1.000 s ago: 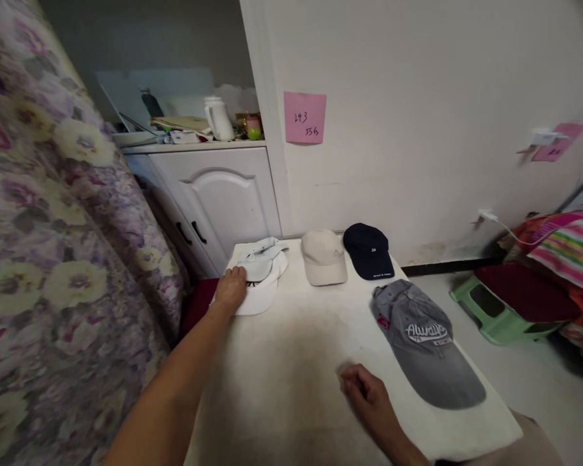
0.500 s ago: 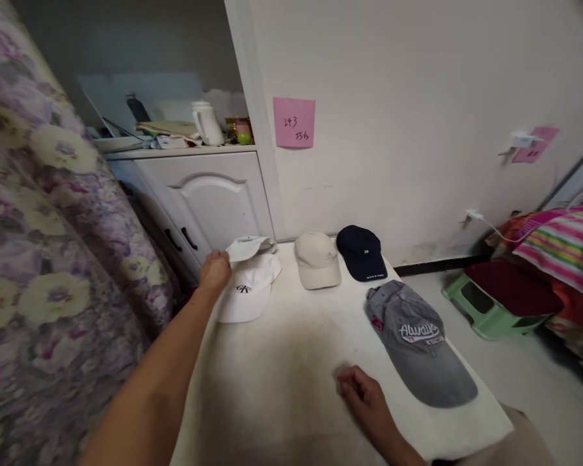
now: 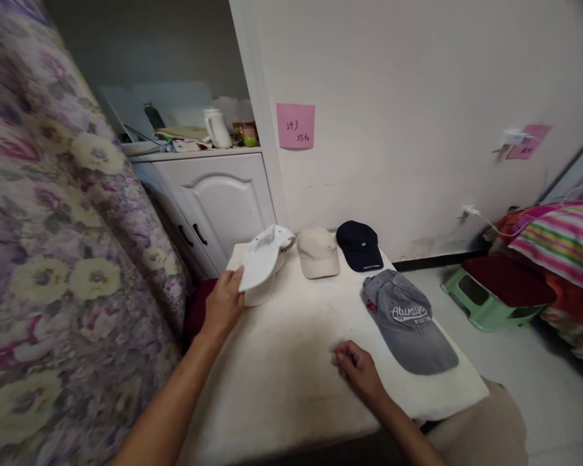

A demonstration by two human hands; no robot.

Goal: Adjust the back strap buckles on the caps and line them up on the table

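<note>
floral curtain (image 3: 92,246) is hung at the far left, with a white cabinet (image 3: 223,200) set behind the near edge of it. next to the right, the left hand (image 3: 223,304) is clamped on the brim of a white baseball cap (image 3: 263,255), which is held tilted at the far left corner of the surface (image 3: 282,382). beneath it, a second white baseball cap (image 3: 261,296) is mostly covered; whether the two are touching cannot be told. further right, a beige baseball cap (image 3: 318,252) is set upright near the wall, its brim turned toward the wearer. beside it, a navy baseball cap (image 3: 359,244) is placed the same way. nearer, the right hand (image 3: 359,369) is held with its fingers loosely curled and nothing seen in it; whether the fingertips meet cannot be told. at the right edge, a grey baseball cap (image 3: 411,323) with white lettering is laid.

the step in hand is judged to be the handling of the tilted cap by its brim. for any next move of it, a firm pinch and clearance from the cap beneath would be needed.
</note>
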